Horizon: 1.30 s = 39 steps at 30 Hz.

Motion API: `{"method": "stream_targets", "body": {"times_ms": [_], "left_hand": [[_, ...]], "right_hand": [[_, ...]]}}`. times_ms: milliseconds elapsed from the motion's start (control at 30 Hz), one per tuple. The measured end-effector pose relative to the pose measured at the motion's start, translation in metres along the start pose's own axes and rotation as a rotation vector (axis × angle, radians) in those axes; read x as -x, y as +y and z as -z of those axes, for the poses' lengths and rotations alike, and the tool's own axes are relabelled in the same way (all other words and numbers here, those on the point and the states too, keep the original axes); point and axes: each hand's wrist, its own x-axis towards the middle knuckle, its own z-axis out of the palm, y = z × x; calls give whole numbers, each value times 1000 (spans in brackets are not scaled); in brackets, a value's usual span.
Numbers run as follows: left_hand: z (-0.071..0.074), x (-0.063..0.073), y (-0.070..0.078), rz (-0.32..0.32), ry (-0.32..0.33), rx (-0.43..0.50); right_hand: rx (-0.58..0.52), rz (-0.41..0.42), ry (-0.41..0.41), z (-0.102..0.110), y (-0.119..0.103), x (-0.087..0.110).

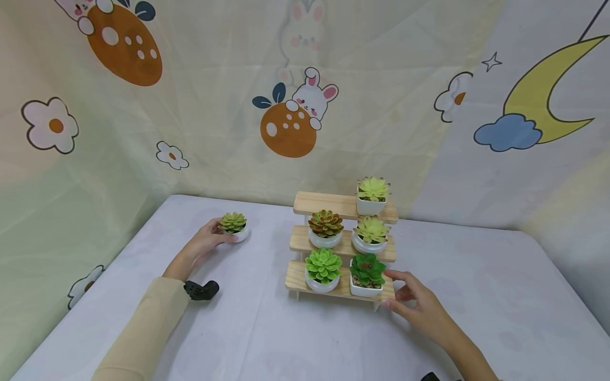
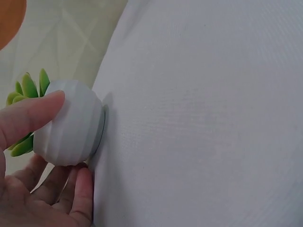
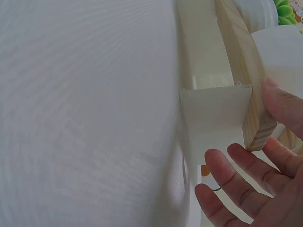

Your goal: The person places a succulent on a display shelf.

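Note:
My left hand point(image 1: 209, 238) grips a small potted succulent point(image 1: 233, 224) at the table's left. In the left wrist view, its thumb lies on the ribbed white pot point(image 2: 73, 127), with the fingers on the opposite side; the pot's base is at the tablecloth. My right hand point(image 1: 419, 304) pinches the right end of the bottom shelf point(image 3: 251, 80) of a three-tier wooden stand point(image 1: 329, 202), its other fingers spread loosely. On that shelf sit a dark green succulent point(image 1: 367, 272) in a square pot and a bright green one point(image 1: 323, 269) in a round pot.
The middle tier bears a reddish-brown succulent point(image 1: 325, 225) and a yellow-green one point(image 1: 371, 233). Another yellow-green succulent point(image 1: 373, 193) stands at the top tier's right end. A white cloth point(image 1: 267, 338) covers the table, with a printed curtain point(image 1: 214, 95) behind it.

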Motion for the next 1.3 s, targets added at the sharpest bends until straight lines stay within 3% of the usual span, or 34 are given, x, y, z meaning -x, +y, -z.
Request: {"method": "stream_targets", "body": {"times_ms": [233,1000,1300], "left_hand": [[-1,1,1,-21,-9,-7],[-12,3,4,-33,131,-176],[-10,11,13,-103,132,-161]], "right_hand": [[9,32,10,0,1,0],[31,40,13,0,1,-1],[33,85,24,0,3,-2]]}}
